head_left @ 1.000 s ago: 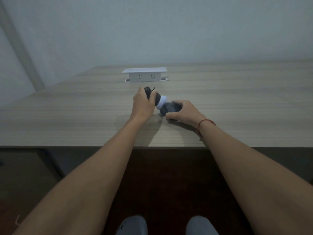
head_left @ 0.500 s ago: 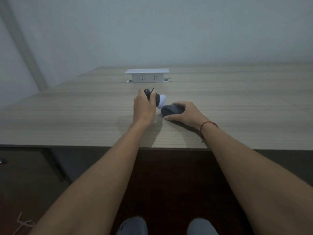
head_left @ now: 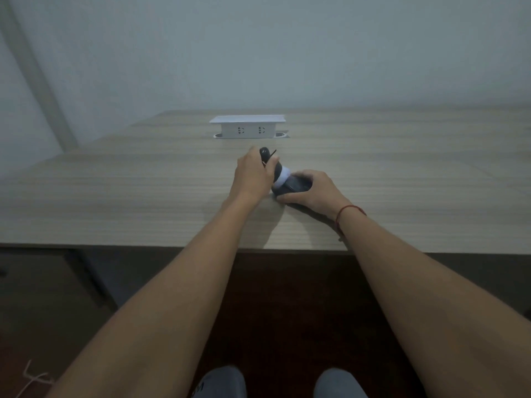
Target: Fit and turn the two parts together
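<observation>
Barely shifted, both hands' fingers wrap the dark device.

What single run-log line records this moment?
left hand: grips dark handle | right hand: holds dark object on table | white part between | socket box behind

Wood-grain tabletop, pale, running back to a plain grey-white wall. White pop-up socket box stands at the far middle of it. White cord on the dark floor, lower left.
</observation>
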A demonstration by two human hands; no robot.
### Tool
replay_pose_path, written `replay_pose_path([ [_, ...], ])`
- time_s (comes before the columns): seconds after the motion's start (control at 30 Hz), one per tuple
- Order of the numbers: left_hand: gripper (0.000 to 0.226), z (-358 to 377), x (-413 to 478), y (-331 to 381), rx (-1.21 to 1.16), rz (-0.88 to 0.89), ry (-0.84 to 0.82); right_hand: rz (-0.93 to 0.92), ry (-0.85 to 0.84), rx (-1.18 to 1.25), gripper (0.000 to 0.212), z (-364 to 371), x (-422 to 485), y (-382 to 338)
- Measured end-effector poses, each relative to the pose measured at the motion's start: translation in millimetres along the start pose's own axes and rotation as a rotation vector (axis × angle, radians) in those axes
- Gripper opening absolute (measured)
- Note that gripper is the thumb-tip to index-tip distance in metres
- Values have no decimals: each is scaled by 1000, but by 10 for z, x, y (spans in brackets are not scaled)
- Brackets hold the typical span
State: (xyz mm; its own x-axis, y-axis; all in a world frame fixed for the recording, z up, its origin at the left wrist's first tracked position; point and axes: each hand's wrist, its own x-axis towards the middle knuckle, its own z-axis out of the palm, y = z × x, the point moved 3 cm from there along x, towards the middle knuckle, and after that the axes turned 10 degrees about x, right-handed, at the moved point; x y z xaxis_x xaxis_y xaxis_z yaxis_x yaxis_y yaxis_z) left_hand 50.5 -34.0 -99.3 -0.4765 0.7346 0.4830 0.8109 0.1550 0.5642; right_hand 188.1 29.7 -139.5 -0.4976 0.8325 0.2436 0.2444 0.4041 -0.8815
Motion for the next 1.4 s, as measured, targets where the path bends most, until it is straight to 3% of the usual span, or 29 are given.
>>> replay_pose_path([
  [0.17,35,-21,197,-154,177,-35,-153,12,-6,4,71,-4,-7,7],
  [0.43,23,-15,188,120,118,70,-104,-1,-15,9,58,8,-6,1],
  [0.6,27,6,181,-52,237,-9,-167,5,11,6,71,-3,-3,19],
  [0.8,29,6,229,192,105,83,-64,14,22,-14,68,10,11,28],
  [0.97,30,53,194,53,200,-30,-99,25,71,-31,77,8,-5,26],
  [1.23,41,61,42,-268,8,-249,14,64,213,-19,45,-14,-21,-34],
  [1.4,41,78,65,-244,-108,-277,-27,38,233,-52,34,1,13,-31],
])
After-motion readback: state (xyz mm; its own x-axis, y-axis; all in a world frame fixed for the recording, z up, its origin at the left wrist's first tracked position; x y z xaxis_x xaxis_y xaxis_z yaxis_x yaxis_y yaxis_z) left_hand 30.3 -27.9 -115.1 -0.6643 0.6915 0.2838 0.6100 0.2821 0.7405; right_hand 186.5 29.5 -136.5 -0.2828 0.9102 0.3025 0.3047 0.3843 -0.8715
